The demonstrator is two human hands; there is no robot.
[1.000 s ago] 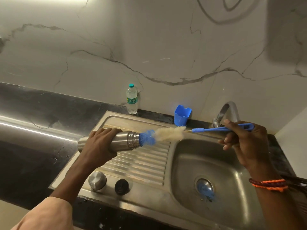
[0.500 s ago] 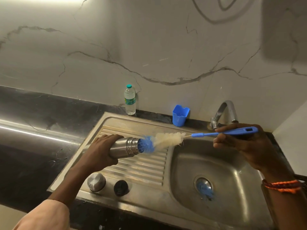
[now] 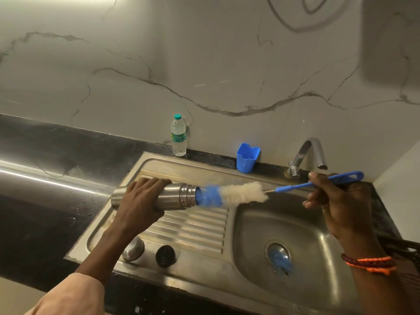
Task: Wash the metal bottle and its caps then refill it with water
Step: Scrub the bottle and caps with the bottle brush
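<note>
The only lettering sits on the green label of the small clear plastic water bottle with a teal cap (image 3: 178, 135), standing on the black counter (image 3: 68, 142) at about 11 o'clock from the sink: pale script starting "Sign", the rest too small to read.

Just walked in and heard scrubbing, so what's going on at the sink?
A person is cleaning a metal bottle. The left hand grips it sideways over the drainboard, while the right hand holds a bottle brush, its blue tip at the mouth. Two caps sit on the sink's front edge.
</note>
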